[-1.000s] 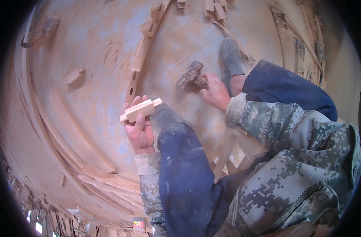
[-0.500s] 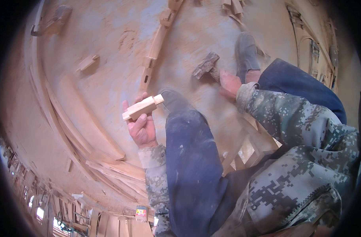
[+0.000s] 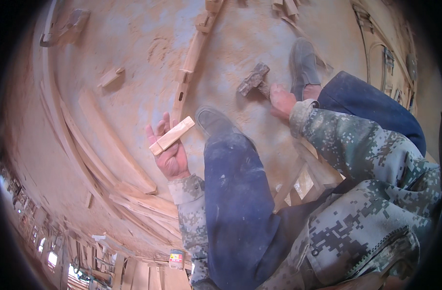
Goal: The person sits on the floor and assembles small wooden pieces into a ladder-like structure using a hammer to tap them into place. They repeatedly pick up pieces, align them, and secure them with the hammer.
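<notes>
A short pale wooden block lies slantwise across the palm and fingers of my left hand, beside my knee. The fingers there are partly stretched behind the block, which has a small step at its lower end. My right hand is closed round the handle of a hammer with a rough, crusted head, held above the floor. Most of the handle is hidden by the hand. Ahead of my left hand runs a long wooden rail with a dark slot near its close end.
Another small wooden block lies on the dusty floor at left. Long wooden strips curve along the left side. A wooden frame sits under my legs, and a small tin stands at the bottom. Wood offcuts lie far ahead.
The block has turned over in my left hand, showing another face, and the fingers have loosened and spread. The right hand and hammer are almost unmoved.
</notes>
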A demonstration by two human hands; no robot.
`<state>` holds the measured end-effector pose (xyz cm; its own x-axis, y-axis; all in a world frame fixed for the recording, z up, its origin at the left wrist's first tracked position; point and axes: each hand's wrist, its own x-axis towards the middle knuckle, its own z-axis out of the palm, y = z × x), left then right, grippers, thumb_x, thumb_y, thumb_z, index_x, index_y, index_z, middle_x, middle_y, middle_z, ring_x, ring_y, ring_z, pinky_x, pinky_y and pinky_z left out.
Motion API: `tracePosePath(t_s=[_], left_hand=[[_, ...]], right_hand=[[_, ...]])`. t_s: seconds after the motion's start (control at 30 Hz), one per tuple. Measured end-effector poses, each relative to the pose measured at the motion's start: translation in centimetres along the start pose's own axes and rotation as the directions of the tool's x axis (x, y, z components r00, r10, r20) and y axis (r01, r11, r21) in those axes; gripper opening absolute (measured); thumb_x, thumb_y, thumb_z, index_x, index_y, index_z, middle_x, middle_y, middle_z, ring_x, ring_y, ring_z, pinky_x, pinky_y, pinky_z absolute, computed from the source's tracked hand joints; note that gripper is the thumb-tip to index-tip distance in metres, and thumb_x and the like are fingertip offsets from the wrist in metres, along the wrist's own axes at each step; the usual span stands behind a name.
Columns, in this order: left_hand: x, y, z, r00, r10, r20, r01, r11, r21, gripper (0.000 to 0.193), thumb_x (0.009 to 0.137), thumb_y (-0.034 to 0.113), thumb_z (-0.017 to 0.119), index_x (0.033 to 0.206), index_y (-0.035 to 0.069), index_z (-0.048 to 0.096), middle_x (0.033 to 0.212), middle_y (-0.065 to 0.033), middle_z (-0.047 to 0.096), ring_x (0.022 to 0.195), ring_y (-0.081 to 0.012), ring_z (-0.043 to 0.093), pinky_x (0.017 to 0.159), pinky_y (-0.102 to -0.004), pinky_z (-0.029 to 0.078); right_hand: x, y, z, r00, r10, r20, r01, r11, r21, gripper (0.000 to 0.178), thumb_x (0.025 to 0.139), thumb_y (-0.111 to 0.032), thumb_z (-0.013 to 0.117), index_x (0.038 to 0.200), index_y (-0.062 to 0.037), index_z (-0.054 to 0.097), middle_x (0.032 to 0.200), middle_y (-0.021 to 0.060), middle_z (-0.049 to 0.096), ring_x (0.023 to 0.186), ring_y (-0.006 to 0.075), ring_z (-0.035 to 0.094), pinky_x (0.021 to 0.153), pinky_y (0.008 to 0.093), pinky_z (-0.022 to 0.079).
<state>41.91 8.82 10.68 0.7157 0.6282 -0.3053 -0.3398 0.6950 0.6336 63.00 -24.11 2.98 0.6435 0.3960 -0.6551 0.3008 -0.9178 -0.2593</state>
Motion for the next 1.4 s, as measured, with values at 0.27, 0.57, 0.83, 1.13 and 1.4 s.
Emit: tracePosePath(t_s=[0.27, 0.57, 0.83, 1.13, 1.4], left_hand=[[-0.8, 0.5, -0.2, 1.000, 0.000, 0.031, 0.001, 0.999, -0.046, 0.091, 0.081, -0.019, 0.056, 0.165, 0.013, 0.036, 0.153, -0.0145, 0.058, 0.150, -0.0450, 0.044, 0.129, -0.0679, 0.024], [-1.7, 1.8, -2.0, 0.997, -0.046, 0.054, 0.051, 0.993, -0.104, 0.083, 0.080, -0.015, 0.065, 0.158, 0.010, 0.048, 0.156, -0.0149, 0.056, 0.149, -0.0442, 0.046, 0.128, -0.0677, 0.027], [-1.5, 1.4, -3.7, 0.986, -0.076, -0.146, 0.077, 0.997, 0.007, 0.065, 0.092, 0.000, 0.076, 0.151, 0.006, 0.049, 0.153, -0.0196, 0.055, 0.144, -0.0436, 0.050, 0.123, -0.0620, 0.039], [2.2, 1.3, -9.8, 0.879, -0.246, -0.408, 0.297, 0.953, 0.065, 0.045, 0.106, 0.017, 0.064, 0.146, 0.000, 0.052, 0.141, -0.0193, 0.061, 0.131, -0.0294, 0.060, 0.112, -0.0501, 0.051], [3.3, 2.1, -13.4, 0.932, 0.161, -0.325, 0.071, 0.797, 0.600, 0.070, 0.106, 0.016, 0.061, 0.162, -0.006, 0.026, 0.150, -0.0266, 0.053, 0.134, -0.0375, 0.057, 0.117, -0.0509, 0.043]], right_hand=[[-0.4, 0.3, 0.6, 0.995, -0.035, -0.097, 0.035, 0.999, -0.006, 0.022, 0.100, -0.015, 0.049, 0.118, -0.0028, 0.054, 0.117, 0.0234, 0.066, 0.105, 0.0476, 0.069, 0.084, 0.0593, 0.058], [-0.4, -1.2, 0.3, 0.999, 0.025, 0.026, -0.025, 1.000, -0.016, 0.060, 0.075, -0.012, 0.081, 0.120, 0.0020, 0.045, 0.118, 0.0290, 0.060, 0.110, 0.0509, 0.064, 0.089, 0.0569, 0.057], [-0.9, 0.3, 4.0, 0.973, -0.216, -0.084, 0.199, 0.964, -0.179, 0.046, 0.083, -0.018, 0.075, 0.118, 0.0021, 0.053, 0.122, 0.0286, 0.062, 0.111, 0.0497, 0.065, 0.091, 0.0554, 0.057], [-1.0, -3.1, 3.5, 1.000, 0.012, 0.000, -0.012, 0.997, -0.074, 0.059, 0.072, -0.011, 0.084, 0.119, 0.0018, 0.050, 0.117, 0.0272, 0.064, 0.110, 0.0443, 0.068, 0.090, 0.0506, 0.059], [6.1, 0.9, -1.4, 0.997, -0.029, 0.076, 0.011, 0.973, 0.233, 0.040, 0.079, -0.014, 0.074, 0.114, 0.0029, 0.066, 0.105, 0.0259, 0.073, 0.097, 0.0406, 0.073, 0.080, 0.0463, 0.059]])
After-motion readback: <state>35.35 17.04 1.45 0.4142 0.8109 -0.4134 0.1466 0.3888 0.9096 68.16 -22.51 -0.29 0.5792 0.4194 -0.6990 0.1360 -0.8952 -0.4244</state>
